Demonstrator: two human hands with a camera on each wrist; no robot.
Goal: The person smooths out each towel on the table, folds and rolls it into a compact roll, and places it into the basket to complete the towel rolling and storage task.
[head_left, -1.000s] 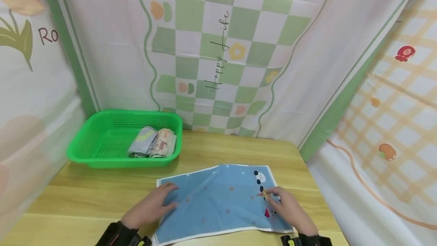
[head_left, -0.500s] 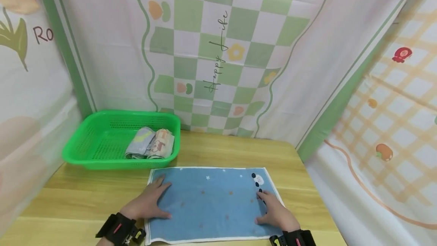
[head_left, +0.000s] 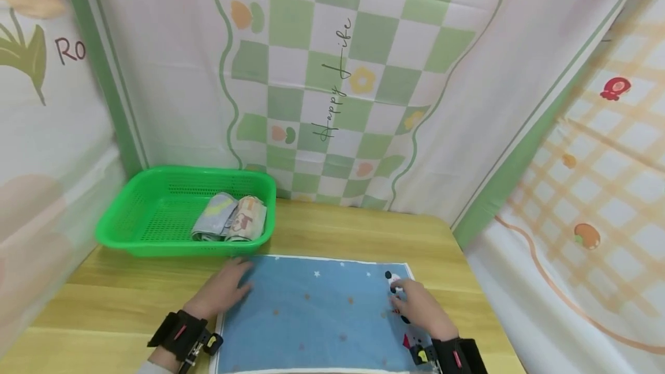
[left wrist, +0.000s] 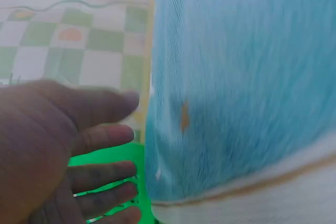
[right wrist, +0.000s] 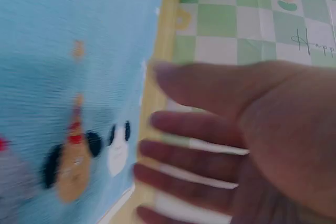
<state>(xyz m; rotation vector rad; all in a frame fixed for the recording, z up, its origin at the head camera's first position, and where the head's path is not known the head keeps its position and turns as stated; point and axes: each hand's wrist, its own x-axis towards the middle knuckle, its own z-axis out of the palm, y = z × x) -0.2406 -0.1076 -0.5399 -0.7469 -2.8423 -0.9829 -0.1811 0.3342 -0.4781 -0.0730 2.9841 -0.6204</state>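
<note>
A blue towel (head_left: 312, 322) with a white border lies spread on the wooden table, printed with small stars, tan spots and, along its right side, cartoon animal heads. At its far left corner is my left hand (head_left: 220, 290), fingers extended. The left wrist view shows that hand (left wrist: 68, 150) with straight, slightly parted fingers beside the towel (left wrist: 236, 77) and nothing in them. My right hand (head_left: 423, 307) is over the printed heads near the right edge. In the right wrist view its fingers (right wrist: 194, 129) are straight and spread, holding nothing; contact with the cloth cannot be told.
A green plastic basket (head_left: 150, 244) stands at the back left of the table (head_left: 332, 227). Two folded cloths, one grey (head_left: 215, 215) and one cream patterned (head_left: 247, 218), lie in its right part. Patterned curtains (head_left: 332, 97) surround the table on the visible sides.
The towel's wrinkles have flattened and its far edge has straightened. My right fingers, earlier closed together at the printed heads, have spread. Both hands have shifted slightly toward the far edge since half a second ago.
</note>
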